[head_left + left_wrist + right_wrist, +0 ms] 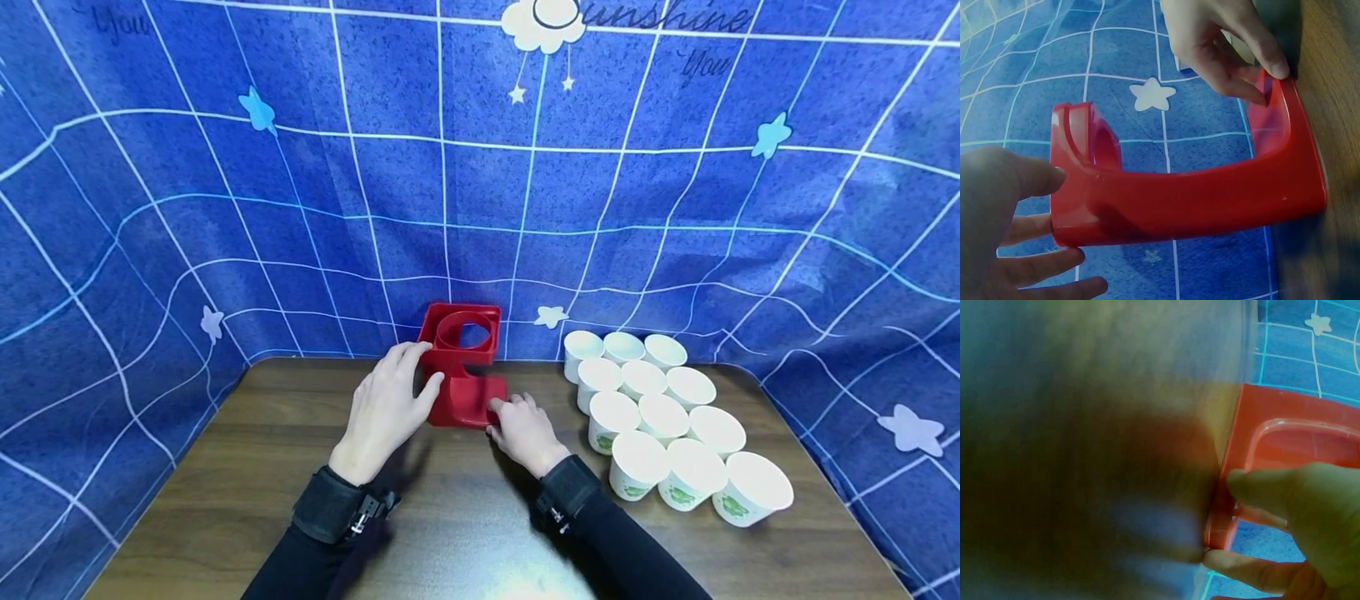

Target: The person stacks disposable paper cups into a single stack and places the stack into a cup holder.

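A red plastic C-shaped stand (468,400), with a round ring (450,332) in its upper part, stands upright near the table's back edge. My left hand (386,408) is at the stand's upper left side. In the left wrist view its thumb (1047,177) overlaps the red side wall, and the other fingers (1047,265) spread out fairly straight. My right hand (528,437) pinches the front right edge of the stand's base, the thumb (1260,487) above and a finger (1241,565) by the lower edge.
Several white paper cups (663,417) with green prints stand in rows on the right of the brown wooden table (247,500). A blue curtain (390,183) with white lines and stars hangs behind and along both sides.
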A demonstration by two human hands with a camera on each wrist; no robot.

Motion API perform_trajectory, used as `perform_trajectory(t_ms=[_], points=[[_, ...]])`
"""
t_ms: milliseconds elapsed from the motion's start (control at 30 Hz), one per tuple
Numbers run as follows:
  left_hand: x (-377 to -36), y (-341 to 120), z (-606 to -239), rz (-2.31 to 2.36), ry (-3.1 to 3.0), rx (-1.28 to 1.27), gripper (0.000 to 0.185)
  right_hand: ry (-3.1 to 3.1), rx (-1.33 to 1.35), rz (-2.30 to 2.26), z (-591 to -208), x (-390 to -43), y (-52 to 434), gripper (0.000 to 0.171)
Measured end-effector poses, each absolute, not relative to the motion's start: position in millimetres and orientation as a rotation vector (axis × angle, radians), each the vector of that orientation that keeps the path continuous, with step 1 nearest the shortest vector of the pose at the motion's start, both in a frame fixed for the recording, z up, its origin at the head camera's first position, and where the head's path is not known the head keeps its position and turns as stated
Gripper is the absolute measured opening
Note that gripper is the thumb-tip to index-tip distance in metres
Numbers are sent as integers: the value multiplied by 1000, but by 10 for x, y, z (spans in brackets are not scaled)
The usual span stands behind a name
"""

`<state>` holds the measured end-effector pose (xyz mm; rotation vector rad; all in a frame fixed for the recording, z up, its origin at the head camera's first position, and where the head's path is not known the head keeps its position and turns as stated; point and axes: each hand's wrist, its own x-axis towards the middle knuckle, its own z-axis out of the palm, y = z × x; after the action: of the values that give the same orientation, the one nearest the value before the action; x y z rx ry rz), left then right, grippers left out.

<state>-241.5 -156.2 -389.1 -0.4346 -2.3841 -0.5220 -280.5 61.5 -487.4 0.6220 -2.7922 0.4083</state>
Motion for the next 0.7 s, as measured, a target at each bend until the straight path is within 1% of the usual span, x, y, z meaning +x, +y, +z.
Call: perform_trajectory(t_ms=[100, 433, 700], points=[[-2392, -1565, -3884, -530, -2379, -438, 38, -2779, 629, 411, -4874, -2791, 631, 20], [-2364, -1582, -3810, -517, -2350, -461, 16, -2835, 662, 358, -4796, -2633, 693, 28], [-2314, -1559, -3746, -452, -2385, -554, 16, -2900, 712, 447, -4772, -2528, 763, 31]])
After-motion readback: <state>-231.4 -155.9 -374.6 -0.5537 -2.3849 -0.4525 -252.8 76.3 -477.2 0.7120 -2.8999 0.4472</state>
